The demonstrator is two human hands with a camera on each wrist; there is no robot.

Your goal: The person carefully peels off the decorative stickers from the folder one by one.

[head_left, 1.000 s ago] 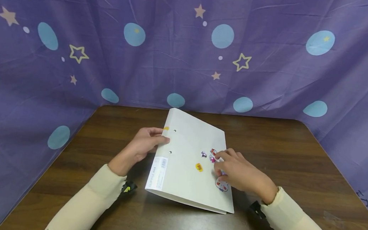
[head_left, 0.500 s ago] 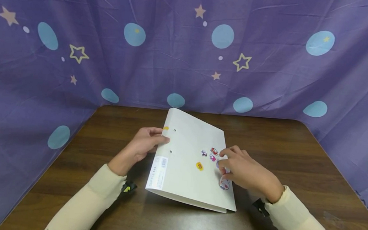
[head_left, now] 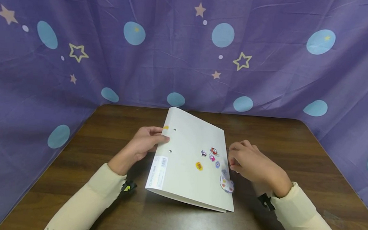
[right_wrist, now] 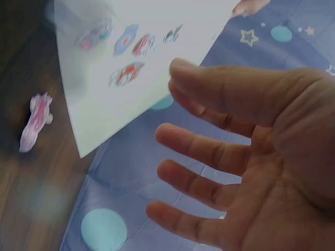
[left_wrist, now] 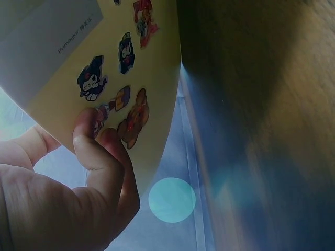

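The white, rectangular clip-file folder (head_left: pixel 186 179) is tilted above the brown, wood-grained table (head_left: pixel 122 119), front cover facing the wearer; contact between its lower edge and the tabletop cannot be confirmed. The left hand (head_left: pixel 143 144) grips the folder at the spine: the thumb lies on the front, and curled fingers press the opposite face near a brown, bear-shaped sticker (left_wrist: pixel 135 121). The right hand (head_left: pixel 251 164) is located just beside the folder's right edge, fingers loosely bent and spaced apart, with nothing visible in its grasp. A white, rounded sticker with coloured spots (head_left: pixel 227 184) overlaps that edge. A small, yellow sticker (head_left: pixel 199 166) is positioned farther left on the cover. A purple, star-patterned curtain (head_left: pixel 161 70) stands behind the table.
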